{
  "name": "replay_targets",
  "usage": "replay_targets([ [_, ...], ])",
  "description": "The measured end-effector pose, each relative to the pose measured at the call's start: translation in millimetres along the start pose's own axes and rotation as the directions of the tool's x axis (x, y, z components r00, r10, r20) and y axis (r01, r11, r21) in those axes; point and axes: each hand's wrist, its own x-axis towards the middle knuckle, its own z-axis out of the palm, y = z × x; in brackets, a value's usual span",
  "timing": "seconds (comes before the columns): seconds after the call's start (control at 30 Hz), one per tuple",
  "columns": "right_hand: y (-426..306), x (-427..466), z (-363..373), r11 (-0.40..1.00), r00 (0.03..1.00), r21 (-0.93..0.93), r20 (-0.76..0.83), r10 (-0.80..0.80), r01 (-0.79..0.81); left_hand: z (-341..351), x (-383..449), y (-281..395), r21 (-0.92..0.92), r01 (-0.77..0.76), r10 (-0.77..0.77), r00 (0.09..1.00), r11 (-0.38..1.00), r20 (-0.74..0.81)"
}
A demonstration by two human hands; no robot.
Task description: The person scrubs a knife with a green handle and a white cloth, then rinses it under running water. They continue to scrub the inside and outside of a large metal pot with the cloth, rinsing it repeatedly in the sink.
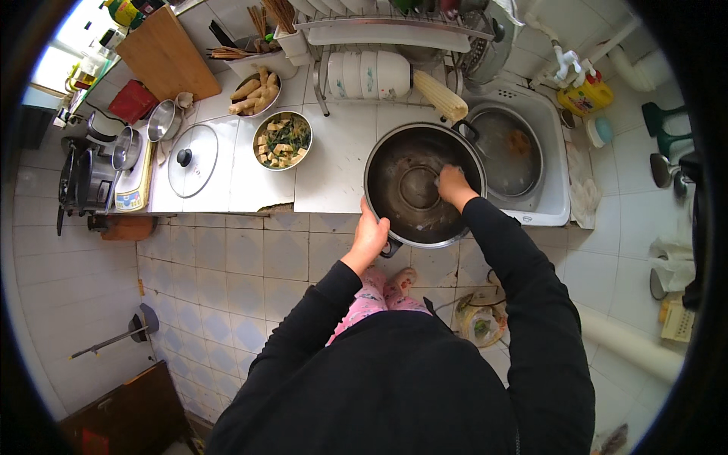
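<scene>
A wide dark cooking pot (398, 170) is tilted over the counter's front edge, beside the sink. My left hand (371, 232) grips its near left rim, close to a black side handle (391, 248). The second handle (467, 131) points to the far right. Inside the pot, my right hand (455, 185) is curled against the wall by the round base. A small pale thing shows at its fingers; what it is I cannot tell. Wet streaks mark the pot's dark interior.
In the white sink (554, 170) stands a metal basin (506, 151) of cloudy water. Corn (441, 95) sticks out from the dish rack (324, 85). Left lie a bowl of tofu and greens (282, 141), a ginger bowl (255, 96), a glass lid (193, 162) and a scale (132, 190).
</scene>
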Motion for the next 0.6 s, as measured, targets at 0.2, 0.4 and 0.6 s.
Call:
replay_targets([
  [0.2,-82,60,20,0.904,0.918,0.292,-0.34,-0.205,0.311,0,4,2,0.062,0.097,-0.097,0.995,0.993,0.008],
  [0.4,-95,-33,33,0.839,0.866,0.383,0.163,-0.473,0.386,-1,2,6,0.078,0.115,-0.117,0.993,0.99,0.019],
  [0.6,-28,-27,-1,0.987,0.954,0.03,0.256,-0.158,0.156,-4,4,7,0.084,0.093,-0.097,0.995,0.992,0.04],
])
